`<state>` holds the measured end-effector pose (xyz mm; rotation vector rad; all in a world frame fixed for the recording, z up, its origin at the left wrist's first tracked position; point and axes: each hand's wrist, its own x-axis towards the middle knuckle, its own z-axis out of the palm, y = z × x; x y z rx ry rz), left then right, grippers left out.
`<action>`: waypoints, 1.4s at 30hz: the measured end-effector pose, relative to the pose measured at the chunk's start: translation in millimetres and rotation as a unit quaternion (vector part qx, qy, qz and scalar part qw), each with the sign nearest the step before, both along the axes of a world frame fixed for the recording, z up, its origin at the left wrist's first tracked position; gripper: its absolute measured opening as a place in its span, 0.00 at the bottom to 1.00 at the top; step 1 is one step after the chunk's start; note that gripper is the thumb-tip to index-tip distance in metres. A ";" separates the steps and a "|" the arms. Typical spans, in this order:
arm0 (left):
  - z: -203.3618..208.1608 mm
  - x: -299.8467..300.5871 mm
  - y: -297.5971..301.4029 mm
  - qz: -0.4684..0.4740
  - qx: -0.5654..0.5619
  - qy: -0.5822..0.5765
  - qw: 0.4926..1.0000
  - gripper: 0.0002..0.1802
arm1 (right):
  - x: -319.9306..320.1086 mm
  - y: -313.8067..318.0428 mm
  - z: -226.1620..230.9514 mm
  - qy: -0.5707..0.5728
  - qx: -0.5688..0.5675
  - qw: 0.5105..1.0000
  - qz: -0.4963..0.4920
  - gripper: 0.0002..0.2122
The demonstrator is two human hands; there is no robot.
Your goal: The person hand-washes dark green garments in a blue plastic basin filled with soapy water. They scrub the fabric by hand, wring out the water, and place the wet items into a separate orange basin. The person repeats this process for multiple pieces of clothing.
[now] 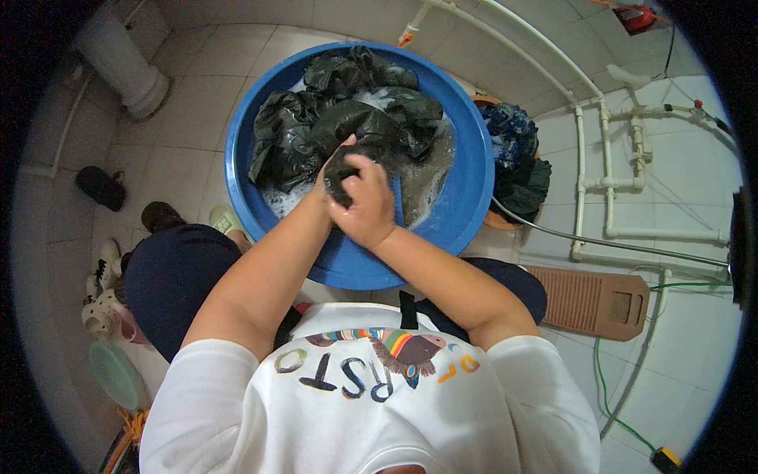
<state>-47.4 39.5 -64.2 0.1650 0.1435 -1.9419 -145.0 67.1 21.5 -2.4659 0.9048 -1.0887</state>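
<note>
A dark green, wet garment (355, 122) lies bunched in soapy, murky water inside a round blue basin (239, 201). Over the near half of the basin, my two hands meet on a dark fold of this cloth. My left hand (324, 180) is closed round the fold, its fingers mostly hidden by cloth. From the right, my right hand (368, 202) curls its fingers over the same fold, pressing it against the left. A blue strip (396, 199) shows beside my right hand; what it belongs to cannot be made out.
Behind the basin's right side, an orange tub (499, 217) holds more dark clothes (521, 158). A brown washboard (588, 302) lies at right, near white pipes (608, 189) and a grey hose (608, 246). Shoes (99, 312) and a pale green bowl (116, 373) sit at left.
</note>
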 end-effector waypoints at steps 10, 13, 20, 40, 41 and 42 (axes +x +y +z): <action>35.4 -18.7 16.3 0.082 0.169 -0.239 0.953 0.16 | -8.0 -49.0 -35.7 0.091 0.091 0.984 -0.122 0.12; -39.6 1.6 5.6 0.024 -0.006 -0.018 1.000 0.17 | 6.9 -11.0 -14.4 0.018 0.010 0.999 0.032 0.10; 42.3 -10.7 -2.7 0.102 0.185 -0.179 0.961 0.18 | -82.5 -110.5 -65.2 0.279 0.118 0.938 -0.167 0.16; 22.4 -8.8 -2.7 0.069 0.117 -0.211 0.968 0.19 | -69.7 -97.7 -53.2 0.073 0.193 0.966 -0.154 0.18; 14.5 -7.0 -1.3 0.075 0.120 -0.175 0.974 0.18 | -48.2 -73.9 -22.5 0.056 0.186 0.971 -0.138 0.18; 3.1 -7.6 -1.8 0.074 0.120 -0.137 0.980 0.17 | -34.6 -57.4 -8.2 0.045 0.102 0.989 -0.101 0.18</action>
